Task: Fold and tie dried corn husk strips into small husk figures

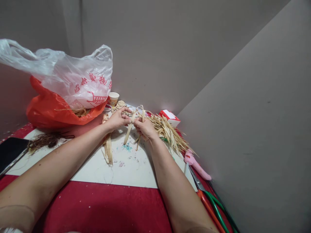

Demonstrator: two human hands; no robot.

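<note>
My left hand (pixel 119 117) and my right hand (pixel 145 127) meet above a white board (pixel 94 168). Between them is a pale, flat strip of dried husk (pixel 128 134), pinched in the fingertips of both hands. One end of the strip hangs down toward the board. Thinner dried strands (pixel 138 144) dangle below my right hand, and a pale loop rises above it. Under my left wrist, more dried husk pieces (pixel 108 150) lie on the board. A large bundle of dried husk strips (pixel 167 129) spreads just right of my right hand.
At the left stand a red plastic bag (pixel 48 110) and a white plastic bag (pixel 82 77). Behind my hands are a paper cup (pixel 113 98) and a red-and-white box (pixel 170 118). Dark fibres (pixel 46 140) lie left. Scissors (pixel 209 197) and a pink-handled tool (pixel 198 165) lie right, beside the wall.
</note>
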